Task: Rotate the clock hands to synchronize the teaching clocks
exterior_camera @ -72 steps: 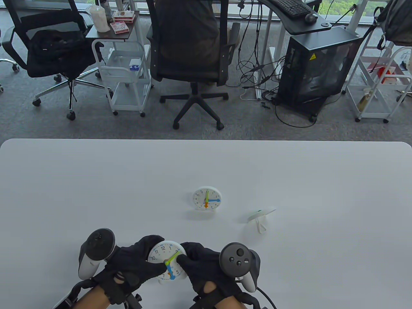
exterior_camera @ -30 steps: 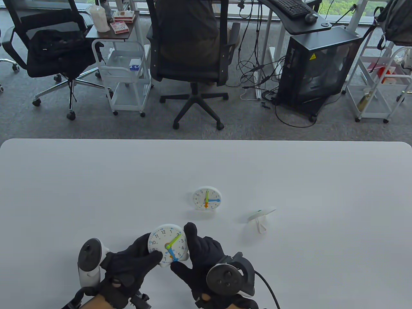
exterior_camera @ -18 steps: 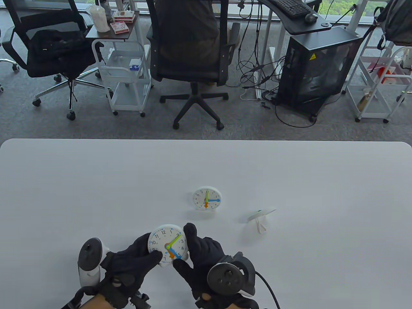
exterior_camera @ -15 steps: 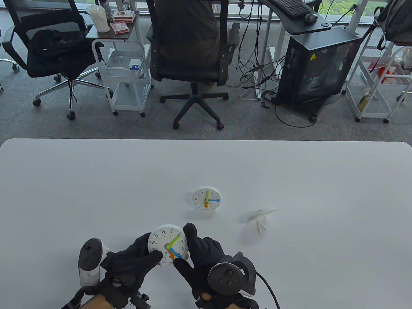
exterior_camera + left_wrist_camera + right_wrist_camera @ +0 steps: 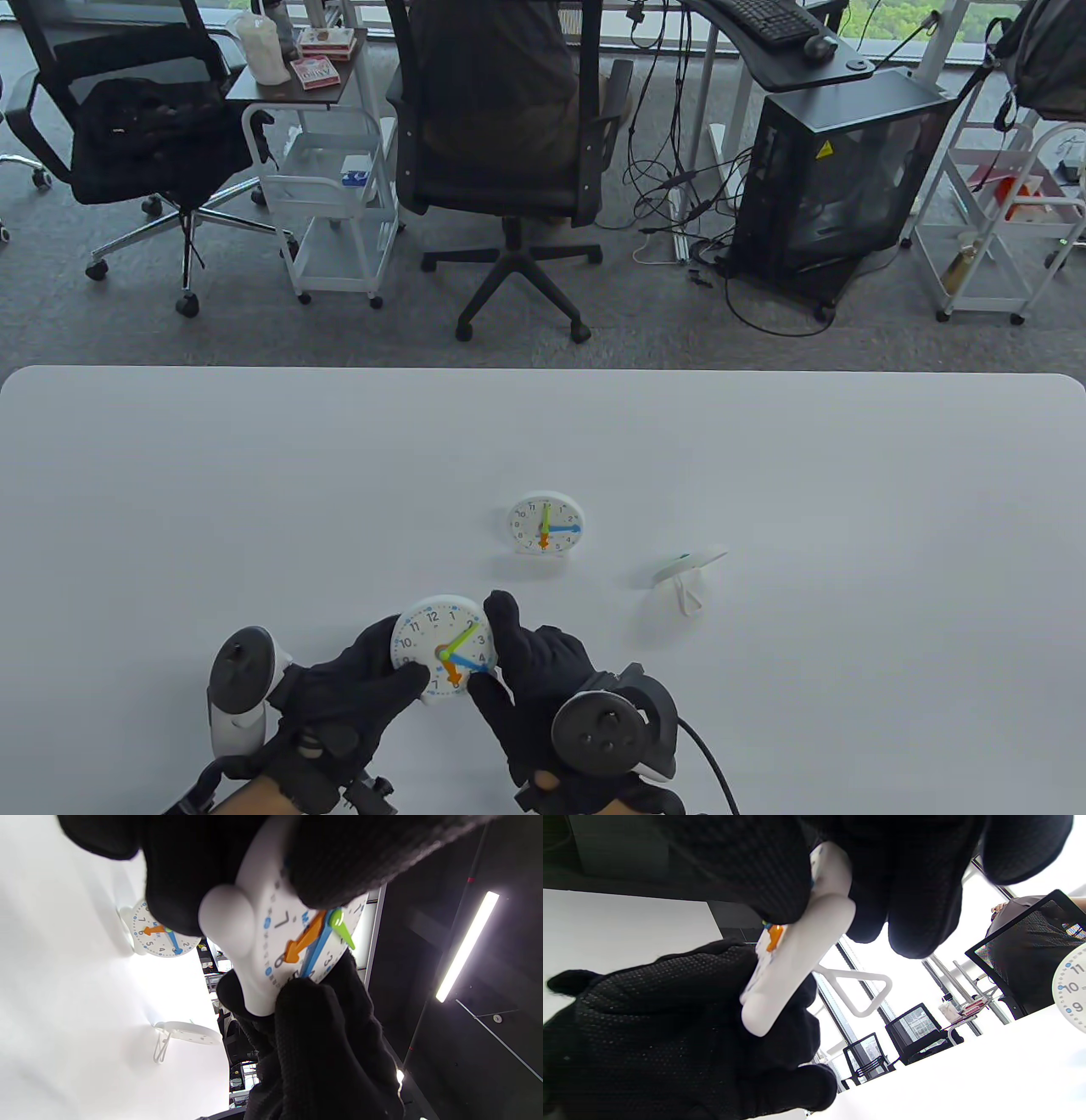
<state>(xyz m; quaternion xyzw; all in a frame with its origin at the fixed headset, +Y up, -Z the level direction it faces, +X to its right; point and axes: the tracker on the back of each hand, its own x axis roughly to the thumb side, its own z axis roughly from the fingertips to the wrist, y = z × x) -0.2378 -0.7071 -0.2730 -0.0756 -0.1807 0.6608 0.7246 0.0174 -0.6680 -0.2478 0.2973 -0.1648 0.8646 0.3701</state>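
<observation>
Since before, the blue hand (image 5: 468, 662) swung up toward four. Left hand (image 5: 352, 692) holds the near clock (image 5: 441, 649) above the bench (image 5: 254, 475); right hand (image 5: 530, 679) pinches its edge, thumb nudging. Push slowly, copying the far clock (image 5: 545, 525).

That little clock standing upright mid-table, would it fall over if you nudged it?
Probably yes. The standing clock looks like thin white plastic, so likely light. It stands on a narrow base, so a push on its face might tip it backward. The tipped clock nearby, face down with its wire stand showing, hints at that.
</observation>
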